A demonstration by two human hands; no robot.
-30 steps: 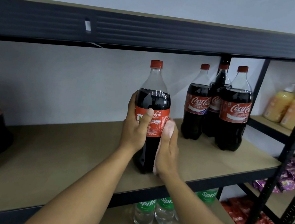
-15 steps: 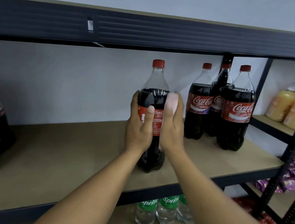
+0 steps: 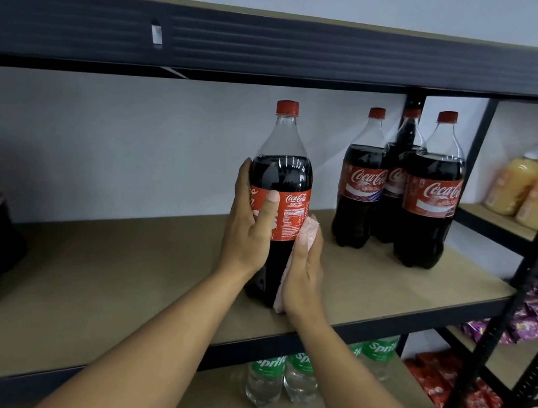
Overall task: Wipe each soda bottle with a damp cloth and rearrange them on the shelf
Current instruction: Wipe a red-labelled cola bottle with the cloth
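We're mid-task | left hand (image 3: pixel 249 232) grips red-capped plastic cola bottle (image 3: pixel 281 178) | flat right hand (image 3: pixel 305 274) presses pink cloth (image 3: pixel 307 231) on it | cola bottles (image 3: pixel 429 205) at 2 o'clock maybe pending

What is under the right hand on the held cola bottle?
A pink cloth, pressed against the cola bottle; its upper and lower edges peek out. The right hand covers the rest of it and the bottle's side there.

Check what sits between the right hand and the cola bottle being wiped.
A pink cloth, pressed by the right hand against the bottle; the head view shows it.
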